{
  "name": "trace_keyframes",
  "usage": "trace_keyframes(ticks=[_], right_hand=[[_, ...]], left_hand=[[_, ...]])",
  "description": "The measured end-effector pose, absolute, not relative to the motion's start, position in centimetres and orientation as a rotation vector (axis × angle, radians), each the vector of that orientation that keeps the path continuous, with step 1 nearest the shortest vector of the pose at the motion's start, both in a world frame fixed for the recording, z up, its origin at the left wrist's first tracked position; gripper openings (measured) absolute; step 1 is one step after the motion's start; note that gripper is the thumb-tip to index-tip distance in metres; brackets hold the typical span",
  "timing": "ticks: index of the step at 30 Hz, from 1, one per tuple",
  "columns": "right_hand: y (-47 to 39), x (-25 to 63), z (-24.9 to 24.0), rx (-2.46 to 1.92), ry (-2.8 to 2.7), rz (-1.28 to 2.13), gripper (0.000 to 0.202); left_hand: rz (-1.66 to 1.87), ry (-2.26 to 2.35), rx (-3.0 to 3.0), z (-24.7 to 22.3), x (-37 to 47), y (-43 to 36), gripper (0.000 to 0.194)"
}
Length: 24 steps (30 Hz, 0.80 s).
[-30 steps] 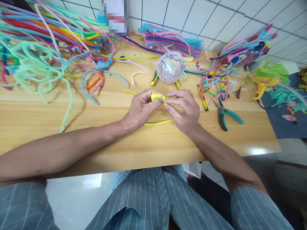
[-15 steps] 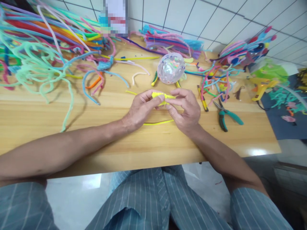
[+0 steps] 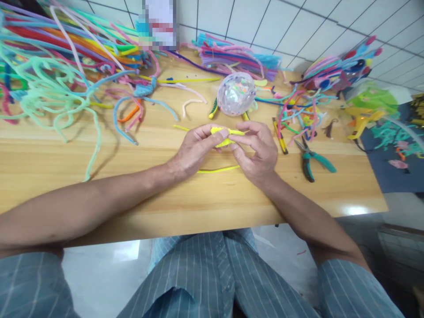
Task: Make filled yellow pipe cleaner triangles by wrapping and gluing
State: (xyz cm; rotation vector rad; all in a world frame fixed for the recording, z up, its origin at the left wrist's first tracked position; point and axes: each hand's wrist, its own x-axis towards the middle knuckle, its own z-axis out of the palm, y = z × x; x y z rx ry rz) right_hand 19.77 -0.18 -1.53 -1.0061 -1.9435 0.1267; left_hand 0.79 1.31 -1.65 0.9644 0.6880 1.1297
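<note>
Between my two hands is a small piece of coiled yellow pipe cleaner [image 3: 221,138]. My left hand [image 3: 195,148] pinches it, thumb on top and fingers behind. A short yellow end sticks out toward my right hand [image 3: 256,152], whose fingers and thumb are closed on the right side of the piece. How the right fingertips grip it is partly hidden. Flat on the table in front of my wrists lies a straight yellow pipe cleaner [image 3: 218,169]. Another yellow end [image 3: 181,127] shows just left of my left hand.
Beyond my hands stands a clear speckled plastic bowl [image 3: 236,94]. To the right lie a yellow utility knife [image 3: 280,136], teal-handled pliers [image 3: 311,160] and a yellow glue gun [image 3: 362,118]. Tangled mint pipe cleaners [image 3: 56,95] and a colourful pile [image 3: 82,39] fill the left; bundles [image 3: 238,57] line the wall.
The yellow piece has turned slightly between my fingers, and its free end shows longer toward the right. My hands have barely shifted; everything else stays put.
</note>
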Motion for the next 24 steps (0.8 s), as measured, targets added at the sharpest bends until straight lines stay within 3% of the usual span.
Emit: trace_keyframes(ticks=[14, 24], right_hand=[[-0.2, 19.4, -1.6, -0.947, -1.89, 0.185, 0.016], [0.1, 18.7, -1.6, -1.161, -1.558, 0.961, 0.031]], left_hand=[[1.128, 0.793, 0.874, -1.6, 0.9, 1.5, 0.018], [1.133, 0.854, 0.922, -1.4, 0.9, 1.5, 0.017]])
